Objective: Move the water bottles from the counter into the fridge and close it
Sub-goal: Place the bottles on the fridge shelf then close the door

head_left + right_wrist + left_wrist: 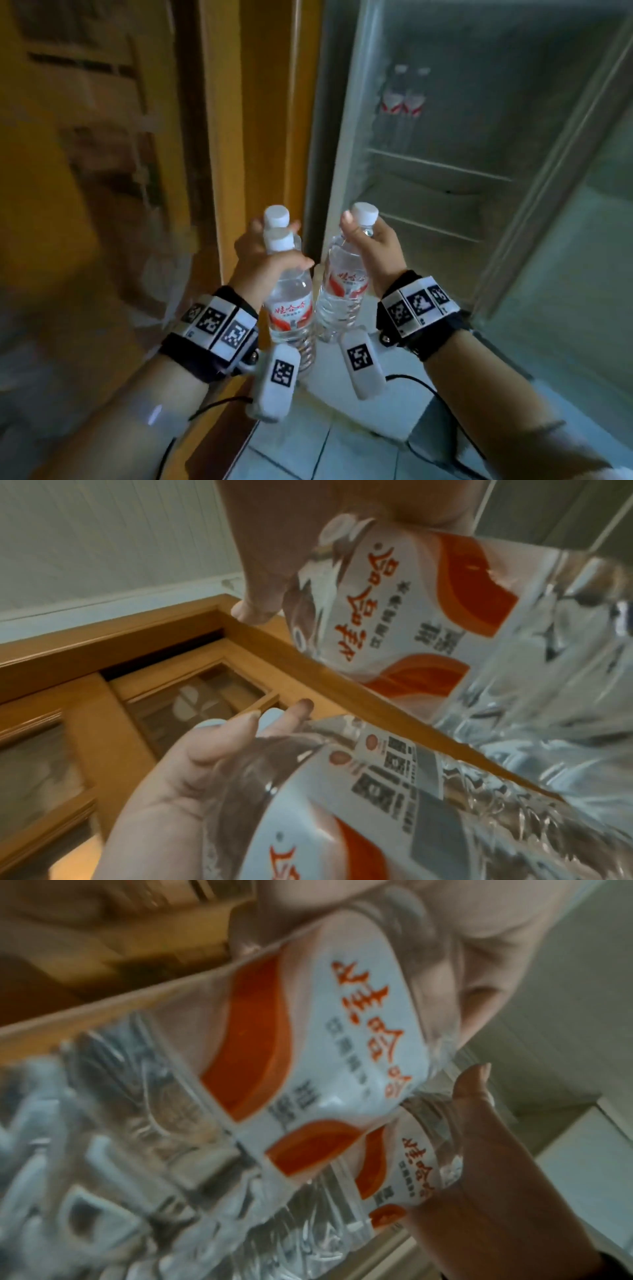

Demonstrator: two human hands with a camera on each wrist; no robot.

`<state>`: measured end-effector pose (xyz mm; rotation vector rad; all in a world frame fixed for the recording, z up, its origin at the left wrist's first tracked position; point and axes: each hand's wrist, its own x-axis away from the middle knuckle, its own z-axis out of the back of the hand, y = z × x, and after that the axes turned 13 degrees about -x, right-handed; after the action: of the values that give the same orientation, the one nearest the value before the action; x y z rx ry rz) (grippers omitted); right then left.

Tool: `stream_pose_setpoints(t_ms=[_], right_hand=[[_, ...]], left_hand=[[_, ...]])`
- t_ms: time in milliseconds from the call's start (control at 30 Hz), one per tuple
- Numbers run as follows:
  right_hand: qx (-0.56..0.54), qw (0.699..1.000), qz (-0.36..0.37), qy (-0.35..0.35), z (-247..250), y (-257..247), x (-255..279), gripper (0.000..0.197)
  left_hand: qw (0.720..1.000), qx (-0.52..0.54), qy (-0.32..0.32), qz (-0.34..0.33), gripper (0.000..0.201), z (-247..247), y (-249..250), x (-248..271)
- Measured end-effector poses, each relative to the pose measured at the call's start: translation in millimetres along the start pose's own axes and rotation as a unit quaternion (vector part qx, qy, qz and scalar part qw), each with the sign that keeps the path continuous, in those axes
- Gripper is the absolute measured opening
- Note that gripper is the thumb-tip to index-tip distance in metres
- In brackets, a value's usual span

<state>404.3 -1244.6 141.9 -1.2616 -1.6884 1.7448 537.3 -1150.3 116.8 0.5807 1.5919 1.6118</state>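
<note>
My left hand [260, 253] grips two clear water bottles by their necks: the front one [291, 301] [325, 1042] shows its red and white label, and of the rear one only the white cap [276, 216] shows. My right hand [373, 246] [253, 569] grips a third bottle [342, 291] [394, 615] just under its cap. Both hands hang side by side in front of the open fridge [342, 137], lower left of its opening. Two more bottles [404, 99] stand upright on an upper shelf inside. The left wrist view is blurred.
The fridge door [582, 240] stands open at the right. Bare wire shelves [438, 168] lie below the stored bottles. A yellow wooden frame [219, 137] stands just left of the fridge. Pale floor tiles [308, 452] and black cables [424, 383] are underneath.
</note>
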Motion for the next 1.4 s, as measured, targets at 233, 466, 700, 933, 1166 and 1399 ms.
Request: stream_pose_setpoints(t_ms=[233, 466, 700, 933, 1166, 1399], right_hand=[[0.016, 0.986, 0.089, 0.138, 100, -28, -144, 0.023], [-0.002, 0.947, 0.239, 0.217, 179, -65, -287, 0.015], [0.047, 0.943, 0.240, 0.226, 240, -57, -418, 0.015], [0.067, 0.960, 0.152, 0.226, 267, -48, -485, 0.030], [0.096, 0.985, 0.074, 0.121, 285, -21, -482, 0.087], [0.093, 0.985, 0.026, 0.144, 305, -8, -484, 0.093]], left_hand=[[0.991, 0.038, -0.122, -0.049, 0.073, -98, 43, -164], [0.980, 0.087, -0.164, -0.072, 0.096, -174, 72, -290], [0.977, 0.110, -0.161, -0.091, 0.088, -220, 86, -372], [0.975, 0.120, -0.139, -0.124, 0.079, -234, 121, -420], [0.963, 0.167, -0.187, -0.102, 0.079, -234, 132, -440], [0.963, 0.157, -0.200, -0.091, 0.066, -242, 132, -444]])
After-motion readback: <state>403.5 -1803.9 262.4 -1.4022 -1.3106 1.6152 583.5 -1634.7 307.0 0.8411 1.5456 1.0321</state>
